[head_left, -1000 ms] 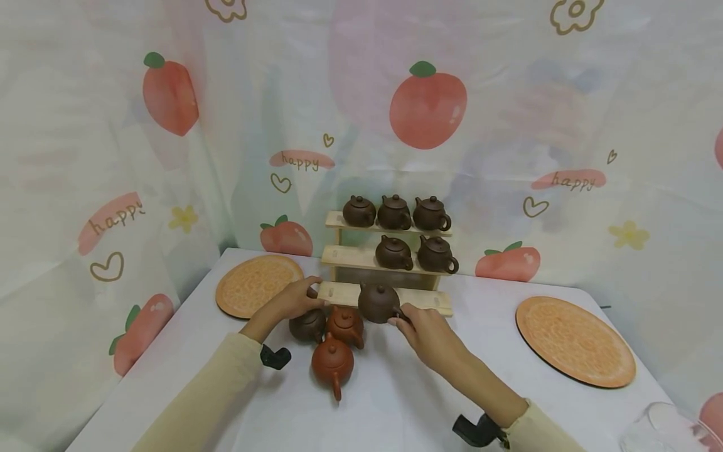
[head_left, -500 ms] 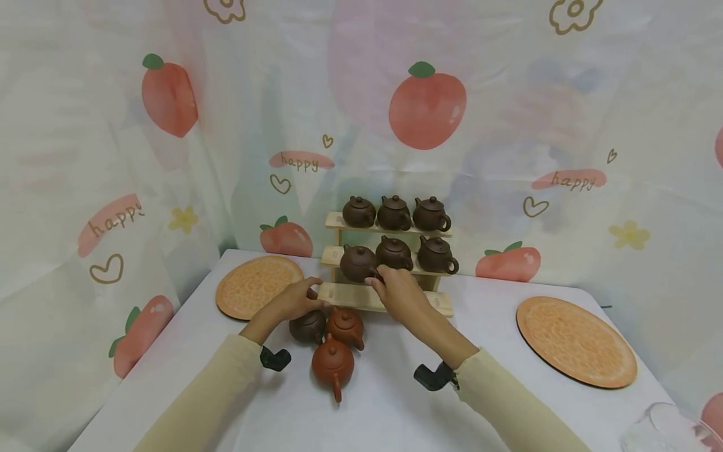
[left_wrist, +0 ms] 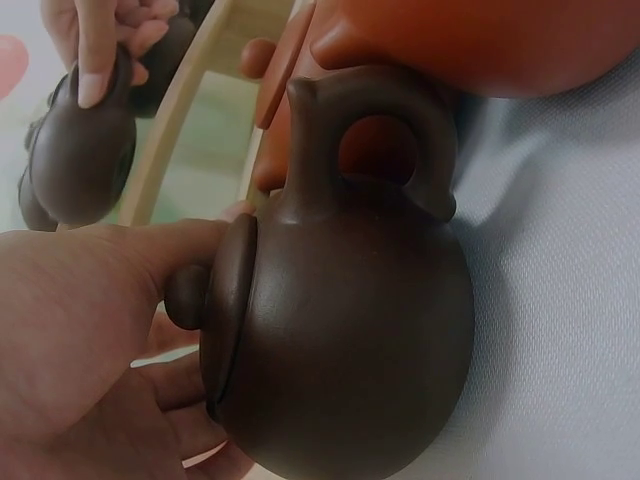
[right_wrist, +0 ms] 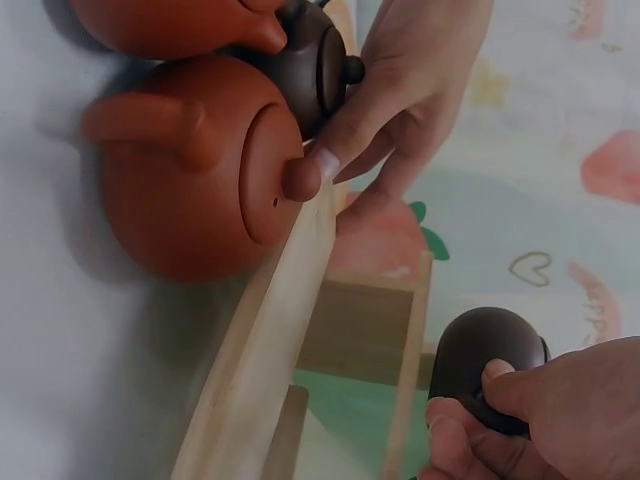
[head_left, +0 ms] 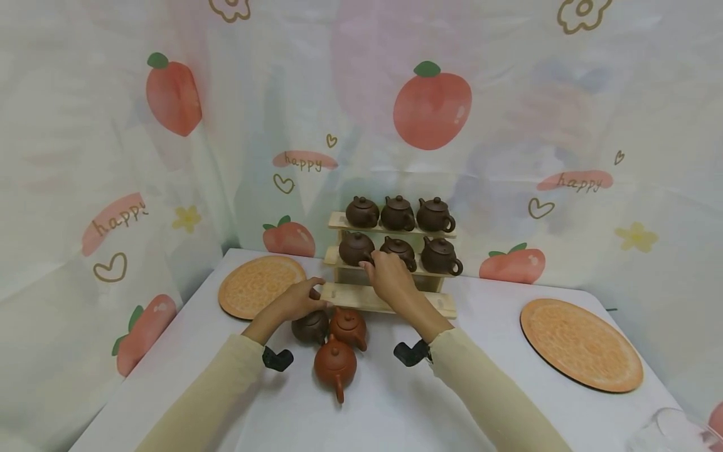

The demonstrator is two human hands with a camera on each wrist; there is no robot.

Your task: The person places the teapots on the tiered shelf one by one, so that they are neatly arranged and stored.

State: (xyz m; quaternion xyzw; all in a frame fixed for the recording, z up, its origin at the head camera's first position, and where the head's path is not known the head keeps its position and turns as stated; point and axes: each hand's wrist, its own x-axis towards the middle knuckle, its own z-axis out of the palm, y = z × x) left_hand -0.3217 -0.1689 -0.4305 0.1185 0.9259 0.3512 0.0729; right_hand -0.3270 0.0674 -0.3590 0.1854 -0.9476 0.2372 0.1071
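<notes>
My right hand (head_left: 392, 276) pinches the handle of a dark brown teapot (head_left: 356, 248) at the left end of the middle tier of a wooden stepped shelf (head_left: 367, 297). Whether its base rests fully on the plank is hard to tell; in the right wrist view the teapot (right_wrist: 490, 355) is partly behind the fingers. My left hand (head_left: 296, 301) grips the left end of the bottom plank, thumb in front. Just below that hand a dark teapot (left_wrist: 350, 340) stands on the table, beside two reddish-brown teapots, one behind (head_left: 348, 326) and one nearer (head_left: 336, 364).
Three dark teapots (head_left: 398, 213) fill the top tier; two more (head_left: 440, 256) stand on the middle tier, right of the held one. Round orange mats lie left (head_left: 260, 285) and right (head_left: 582, 345). A clear container (head_left: 666, 430) sits at the lower right corner.
My right hand has carried the dark teapot from in front of the bottom plank up and back to the left spot of the middle tier. The left hand stays at the shelf's end.
</notes>
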